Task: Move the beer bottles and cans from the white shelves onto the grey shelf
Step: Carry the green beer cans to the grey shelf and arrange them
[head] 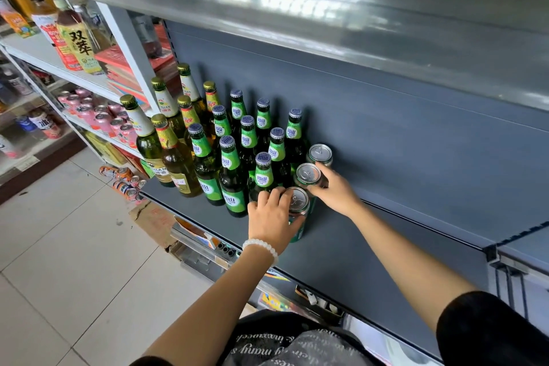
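Observation:
On the grey shelf (341, 241) stand several green-labelled beer bottles (230, 171) and, to their left, several taller gold-capped bottles (170, 154). Three green cans stand in a row right of the bottles. My left hand (271, 218), with a white bead bracelet, is wrapped around the nearest can (298, 200). My right hand (337, 189) grips the middle can (309, 174) from the right side. The far can (320, 153) stands free behind it, close to the back panel.
White shelves (44, 52) at left hold tea bottles, pink cans (99, 117) and boxes. Orange cans (126, 180) lie on the tiled floor near a cardboard box (153, 218). A grey shelf (326, 3) overhangs above. The grey shelf's right part is bare.

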